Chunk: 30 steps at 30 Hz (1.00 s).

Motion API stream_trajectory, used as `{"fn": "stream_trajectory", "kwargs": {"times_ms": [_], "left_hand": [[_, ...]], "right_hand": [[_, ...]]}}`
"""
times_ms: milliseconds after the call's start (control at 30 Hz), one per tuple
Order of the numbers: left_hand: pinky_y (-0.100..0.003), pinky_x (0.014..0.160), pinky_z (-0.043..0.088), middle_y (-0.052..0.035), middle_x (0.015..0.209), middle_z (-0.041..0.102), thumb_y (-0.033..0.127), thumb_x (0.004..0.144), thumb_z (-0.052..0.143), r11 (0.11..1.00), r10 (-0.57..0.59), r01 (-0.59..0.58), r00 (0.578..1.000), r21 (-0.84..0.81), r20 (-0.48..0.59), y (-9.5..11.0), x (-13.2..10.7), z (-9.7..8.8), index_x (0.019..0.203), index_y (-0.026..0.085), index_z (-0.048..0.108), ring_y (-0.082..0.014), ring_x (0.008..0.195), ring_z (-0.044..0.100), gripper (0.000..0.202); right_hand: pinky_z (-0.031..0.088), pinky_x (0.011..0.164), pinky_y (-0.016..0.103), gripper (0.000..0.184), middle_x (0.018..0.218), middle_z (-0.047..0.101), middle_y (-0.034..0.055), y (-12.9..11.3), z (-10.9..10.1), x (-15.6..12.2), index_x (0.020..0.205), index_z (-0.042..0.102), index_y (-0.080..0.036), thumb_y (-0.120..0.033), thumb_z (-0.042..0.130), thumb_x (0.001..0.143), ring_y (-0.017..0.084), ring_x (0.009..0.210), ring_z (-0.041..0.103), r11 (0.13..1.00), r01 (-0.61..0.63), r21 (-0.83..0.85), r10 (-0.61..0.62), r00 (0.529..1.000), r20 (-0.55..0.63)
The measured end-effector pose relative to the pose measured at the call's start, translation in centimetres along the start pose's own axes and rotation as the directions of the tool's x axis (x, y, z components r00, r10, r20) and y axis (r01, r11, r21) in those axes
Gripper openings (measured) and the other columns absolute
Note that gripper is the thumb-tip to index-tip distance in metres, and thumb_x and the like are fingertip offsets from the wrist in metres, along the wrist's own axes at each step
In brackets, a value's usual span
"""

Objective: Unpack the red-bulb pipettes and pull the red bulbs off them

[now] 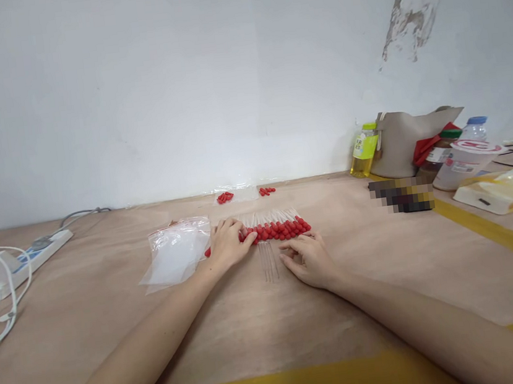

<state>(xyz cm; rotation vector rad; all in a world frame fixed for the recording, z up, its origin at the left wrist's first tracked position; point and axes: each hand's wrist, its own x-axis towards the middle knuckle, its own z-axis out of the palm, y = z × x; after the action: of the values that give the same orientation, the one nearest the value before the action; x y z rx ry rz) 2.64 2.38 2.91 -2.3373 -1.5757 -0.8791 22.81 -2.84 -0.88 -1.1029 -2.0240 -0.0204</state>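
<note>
Brown counter spans beneath | red-tipped row packs tight from under left hand to just beyond right, clear stems pointing away | left hand curls, hiding part; grip can't be told | right hand half-open, visibly holding nothing | thin clear rods between hands, faint | red pieces beyond left, indistinct
</note>
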Motion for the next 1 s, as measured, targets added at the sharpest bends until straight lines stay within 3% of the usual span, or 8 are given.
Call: {"fn": "stream_trajectory", "kwargs": {"times_ms": [100, 200, 300, 400, 633, 800, 933, 1000], "left_hand": [[-0.037, 0.08, 0.035, -0.0032, 0.08, 0.058, 0.035, 0.078, 0.053, 0.998, -0.05, 0.046, 0.995, -0.043, -0.089, -0.2, -0.6, -0.4, 0.067, 0.019, 0.054, -0.0217, 0.086, 0.05, 0.02], [-0.037, 0.083, 0.036, -0.0044, 0.093, 0.058, 0.032, 0.079, 0.053, 0.993, -0.051, 0.029, 0.979, -0.117, -0.196, -0.9, -2.1, -1.5, 0.075, 0.019, 0.056, -0.0215, 0.091, 0.05, 0.014], [-0.037, 0.083, 0.036, -0.0045, 0.096, 0.057, 0.03, 0.08, 0.053, 0.982, 0.027, -0.063, 0.98, -0.177, -0.196, -1.9, -4.0, -2.5, 0.082, 0.02, 0.058, -0.0204, 0.092, 0.05, 0.012], [-0.037, 0.084, 0.036, -0.0039, 0.094, 0.058, 0.028, 0.081, 0.052, 0.965, 0.112, -0.148, 0.979, -0.217, -0.17, -2.3, -5.5, -2.8, 0.084, 0.021, 0.06, -0.0193, 0.092, 0.05, 0.011], [-0.036, 0.084, 0.036, -0.0035, 0.093, 0.059, 0.03, 0.081, 0.054, 0.918, 0.243, -0.273, 0.96, -0.287, -0.138, -1.3, -6.5, -2.3, 0.081, 0.021, 0.06, -0.0178, 0.089, 0.052, 0.011], [-0.037, 0.086, 0.036, -0.004, 0.096, 0.059, 0.029, 0.082, 0.054, 0.91, 0.284, -0.295, 0.956, -0.291, -0.08, -0.6, -6.6, -2.7, 0.085, 0.021, 0.06, -0.0184, 0.093, 0.051, 0.011], [-0.038, 0.089, 0.033, -0.0051, 0.107, 0.058, 0.035, 0.08, 0.056, 0.908, 0.331, -0.315, 0.943, -0.275, 0.013, -0.1, -6.6, -2.7, 0.106, 0.022, 0.055, -0.0201, 0.099, 0.048, 0.03], [-0.037, 0.088, 0.031, -0.0031, 0.103, 0.061, 0.034, 0.083, 0.052, 0.9, 0.37, -0.348, 0.928, -0.263, 0.037, 0.1, -6.5, -2.4, 0.105, 0.023, 0.056, -0.0189, 0.098, 0.049, 0.025]], "right_hand": [[0.03, 0.082, 0.035, 0.012, 0.064, 0.063, -0.002, -0.1, 0.0, 0.1, 0.085, 0.061, -0.021, -0.023, 0.052, 0.078, 0.013, 0.067, 0.056, 1.0, -0.002, 0.017, 0.002, 1.0, -0.002], [0.035, 0.084, 0.037, 0.02, 0.087, 0.062, 0.0055, -0.2, 0.0, 0.2, 0.095, 0.06, -0.019, -0.025, 0.052, 0.077, 0.017, 0.084, 0.056, 1.0, 0.022, -0.003, -0.022, 0.996, -0.09], [0.038, 0.088, 0.041, 0.049, 0.12, 0.046, 0.014, -0.3, -0.2, 0.3, 0.119, 0.048, -0.017, -0.034, 0.056, 0.074, 0.025, 0.106, 0.046, 0.997, 0.043, -0.064, -0.056, 0.976, -0.212], [0.035, 0.092, 0.044, 0.061, 0.128, 0.04, 0.0138, -0.4, -0.3, 0.4, 0.127, 0.042, -0.02, -0.043, 0.057, 0.073, 0.027, 0.113, 0.04, 0.982, 0.133, -0.133, -0.155, 0.974, -0.168], [0.021, 0.097, 0.044, 0.029, 0.091, 0.065, 0.0032, -1.0, 0.0, 0.3, 0.107, 0.059, -0.024, -0.037, 0.051, 0.083, 0.018, 0.093, 0.052, 0.953, 0.271, -0.138, -0.275, 0.961, -0.014], [0.023, 0.092, 0.042, 0.02, 0.067, 0.064, -0.0009, -1.1, 0.3, 0.3, 0.096, 0.064, -0.024, -0.03, 0.048, 0.086, 0.013, 0.071, 0.051, 0.943, 0.306, -0.132, -0.312, 0.95, -0.026], [0.022, 0.091, 0.04, 0.019, 0.061, 0.062, -0.0021, -1.2, 0.5, 0.1, 0.094, 0.065, -0.025, -0.029, 0.049, 0.085, 0.012, 0.067, 0.048, 0.935, 0.332, -0.129, -0.337, 0.941, -0.025], [0.022, 0.091, 0.04, 0.018, 0.06, 0.061, -0.0027, -1.2, 0.7, 0.0, 0.094, 0.065, -0.025, -0.03, 0.05, 0.084, 0.012, 0.067, 0.047, 0.927, 0.353, -0.129, -0.359, 0.933, -0.033]]}}
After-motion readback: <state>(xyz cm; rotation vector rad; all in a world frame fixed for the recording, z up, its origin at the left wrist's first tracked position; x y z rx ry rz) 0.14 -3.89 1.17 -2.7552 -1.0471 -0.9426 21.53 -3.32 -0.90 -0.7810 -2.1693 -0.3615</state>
